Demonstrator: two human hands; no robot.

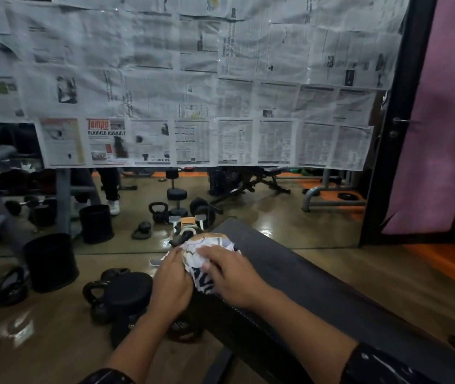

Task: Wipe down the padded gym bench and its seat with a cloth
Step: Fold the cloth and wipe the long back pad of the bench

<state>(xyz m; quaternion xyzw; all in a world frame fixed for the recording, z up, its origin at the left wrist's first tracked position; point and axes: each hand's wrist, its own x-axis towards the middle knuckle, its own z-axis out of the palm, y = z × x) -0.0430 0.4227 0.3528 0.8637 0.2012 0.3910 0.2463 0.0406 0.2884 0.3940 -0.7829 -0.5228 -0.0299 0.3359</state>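
The cloth (205, 261), a white printed rag bunched up, lay on the far left corner of the padded bench (317, 286), whose long dark pad ran from that corner back toward the lower right, toward the person. The right hand (231, 275) pressed down on the cloth with its fingers spread and lightly curled over it; the left hand (175, 275) gripped the bunch at the pad's left edge. Nearly all the pad lay behind the hands, so the wipe would likely be drawn backward along it. Kettlebells (101, 295) stood on the floor (27, 342) beside it.
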